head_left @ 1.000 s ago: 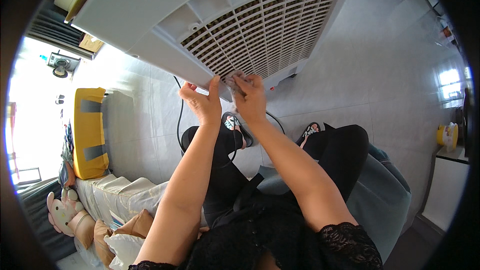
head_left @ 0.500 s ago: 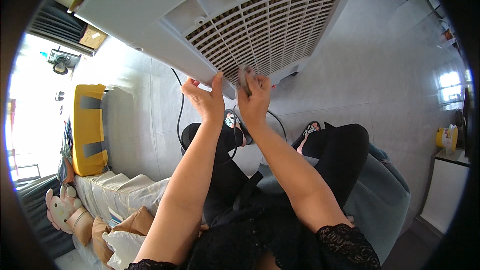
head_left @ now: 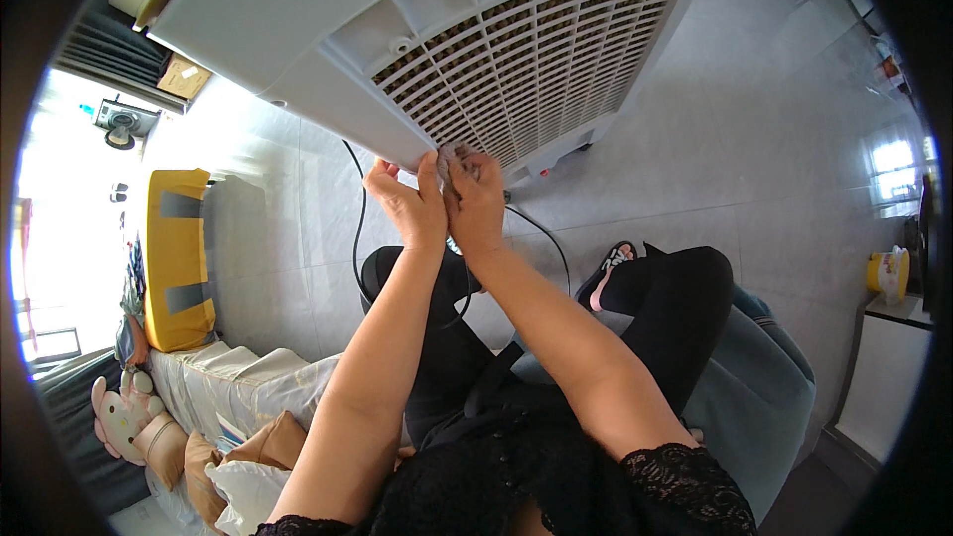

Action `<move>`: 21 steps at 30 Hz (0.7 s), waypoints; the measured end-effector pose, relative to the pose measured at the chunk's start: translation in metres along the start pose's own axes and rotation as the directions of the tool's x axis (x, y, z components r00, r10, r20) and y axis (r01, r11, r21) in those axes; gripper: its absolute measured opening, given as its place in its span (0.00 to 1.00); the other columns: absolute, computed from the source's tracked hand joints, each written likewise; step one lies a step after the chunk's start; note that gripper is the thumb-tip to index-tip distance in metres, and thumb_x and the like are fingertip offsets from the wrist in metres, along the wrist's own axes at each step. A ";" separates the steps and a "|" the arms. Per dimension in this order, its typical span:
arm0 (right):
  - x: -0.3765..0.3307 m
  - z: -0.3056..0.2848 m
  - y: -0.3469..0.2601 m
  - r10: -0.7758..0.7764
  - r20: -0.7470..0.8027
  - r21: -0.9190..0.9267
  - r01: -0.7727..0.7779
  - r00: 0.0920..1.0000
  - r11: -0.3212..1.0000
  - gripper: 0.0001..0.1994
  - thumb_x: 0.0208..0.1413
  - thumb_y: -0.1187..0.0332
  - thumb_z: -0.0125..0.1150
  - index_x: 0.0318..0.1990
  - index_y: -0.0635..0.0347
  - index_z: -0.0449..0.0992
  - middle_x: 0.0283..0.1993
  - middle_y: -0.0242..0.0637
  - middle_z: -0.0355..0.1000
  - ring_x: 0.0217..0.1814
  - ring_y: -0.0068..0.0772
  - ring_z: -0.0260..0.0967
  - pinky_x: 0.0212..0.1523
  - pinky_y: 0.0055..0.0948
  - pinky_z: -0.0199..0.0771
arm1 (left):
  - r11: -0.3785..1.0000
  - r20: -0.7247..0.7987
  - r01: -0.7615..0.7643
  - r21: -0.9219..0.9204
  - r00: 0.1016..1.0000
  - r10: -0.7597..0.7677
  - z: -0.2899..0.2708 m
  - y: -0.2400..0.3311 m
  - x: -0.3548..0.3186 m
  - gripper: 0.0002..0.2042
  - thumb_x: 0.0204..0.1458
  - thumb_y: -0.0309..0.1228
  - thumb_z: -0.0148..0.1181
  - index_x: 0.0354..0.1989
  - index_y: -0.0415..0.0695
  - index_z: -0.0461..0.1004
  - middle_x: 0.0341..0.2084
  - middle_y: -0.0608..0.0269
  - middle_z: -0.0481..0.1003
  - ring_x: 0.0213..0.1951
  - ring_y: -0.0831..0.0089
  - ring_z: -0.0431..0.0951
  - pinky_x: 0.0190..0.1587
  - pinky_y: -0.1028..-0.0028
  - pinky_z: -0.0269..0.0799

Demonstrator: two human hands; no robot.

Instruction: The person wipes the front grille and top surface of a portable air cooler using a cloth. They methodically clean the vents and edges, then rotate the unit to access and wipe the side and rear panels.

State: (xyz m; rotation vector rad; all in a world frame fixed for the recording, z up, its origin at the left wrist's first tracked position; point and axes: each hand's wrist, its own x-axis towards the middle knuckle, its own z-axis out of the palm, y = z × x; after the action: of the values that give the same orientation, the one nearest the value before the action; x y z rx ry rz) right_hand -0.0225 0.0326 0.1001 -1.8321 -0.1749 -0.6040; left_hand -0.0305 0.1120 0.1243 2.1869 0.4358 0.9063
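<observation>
A large white appliance [head_left: 288,25] with a slatted back grille [head_left: 541,45] leans over my knees; brown honeycomb-like material shows behind the slats. My left hand [head_left: 412,203] grips the appliance's near lower edge, thumb on the grille side and fingers curled around the outer side. Pinched in my right hand [head_left: 476,203] is a small greyish cloth [head_left: 449,157], pressed against the near corner of the grille frame. That cloth is mostly hidden by my fingers. Both hands almost touch each other.
A black cord [head_left: 359,228] runs across the grey tiled floor near my feet. To the left stand a yellow padded piece [head_left: 179,258] and a covered sofa [head_left: 248,372] with cushions and a plush toy [head_left: 124,417]. A yellow tub [head_left: 886,275] sits on a white cabinet [head_left: 888,377] at right.
My right hand has moved left and slightly down with the cloth, from the grille slats to the frame corner beside my left hand. The left hand has stayed nearly in place.
</observation>
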 end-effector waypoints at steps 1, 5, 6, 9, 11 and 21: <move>-0.002 0.001 -0.003 0.000 0.032 0.040 -0.001 0.999 0.999 0.20 0.40 0.78 0.62 0.46 0.58 0.79 0.45 0.47 0.68 0.45 0.51 0.67 0.43 0.42 0.71 | 1.000 -0.002 -0.001 -0.004 1.000 0.001 0.000 -0.001 0.000 0.28 0.54 0.40 0.65 0.52 0.35 0.57 0.49 0.49 0.62 0.51 0.60 0.65 0.56 0.63 0.62; 0.023 -0.015 0.017 0.022 0.120 0.095 -0.034 0.993 0.995 0.11 0.43 0.69 0.65 0.34 0.64 0.79 0.39 0.48 0.68 0.42 0.49 0.67 0.40 0.42 0.70 | 0.999 -0.001 -0.041 0.019 0.999 0.041 0.000 -0.008 0.000 0.27 0.54 0.39 0.65 0.51 0.36 0.57 0.48 0.49 0.62 0.50 0.60 0.65 0.54 0.62 0.62; 0.030 -0.020 0.011 0.261 0.103 0.156 -0.274 0.960 0.949 0.13 0.45 0.64 0.67 0.27 0.68 0.77 0.34 0.47 0.67 0.40 0.47 0.67 0.39 0.38 0.68 | 0.999 -0.008 -0.042 0.018 0.999 0.042 0.001 -0.007 0.000 0.27 0.53 0.40 0.66 0.50 0.36 0.57 0.46 0.50 0.62 0.48 0.60 0.64 0.52 0.62 0.62; 0.038 -0.019 0.005 0.360 0.093 0.235 -0.372 0.928 0.898 0.18 0.47 0.59 0.68 0.25 0.70 0.75 0.32 0.46 0.67 0.38 0.45 0.66 0.39 0.37 0.66 | 0.999 -0.017 -0.033 0.004 0.999 0.033 0.001 -0.005 0.000 0.28 0.52 0.40 0.66 0.50 0.36 0.57 0.45 0.50 0.62 0.47 0.60 0.63 0.51 0.62 0.61; 0.040 -0.012 0.012 0.479 0.181 0.304 -0.512 0.859 0.804 0.20 0.50 0.57 0.67 0.24 0.70 0.74 0.29 0.44 0.66 0.37 0.41 0.65 0.39 0.36 0.65 | 0.999 -0.020 -0.037 -0.002 0.999 0.037 0.001 -0.005 0.000 0.28 0.52 0.41 0.67 0.50 0.36 0.58 0.45 0.50 0.62 0.47 0.60 0.63 0.51 0.62 0.61; 0.038 0.011 -0.001 0.791 0.109 0.603 -0.673 0.601 0.428 0.12 0.52 0.65 0.65 0.29 0.68 0.77 0.25 0.40 0.74 0.27 0.27 0.70 0.32 0.30 0.70 | 0.999 0.006 0.024 0.029 1.000 -0.024 -0.002 0.003 0.002 0.29 0.52 0.43 0.66 0.50 0.35 0.58 0.46 0.50 0.63 0.48 0.60 0.65 0.53 0.62 0.62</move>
State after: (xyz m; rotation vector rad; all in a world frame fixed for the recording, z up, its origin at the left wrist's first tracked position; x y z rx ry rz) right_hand 0.0129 0.0366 0.1163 -1.0312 0.5335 -0.0426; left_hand -0.0309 0.1118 0.1286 2.2058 0.4737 0.8854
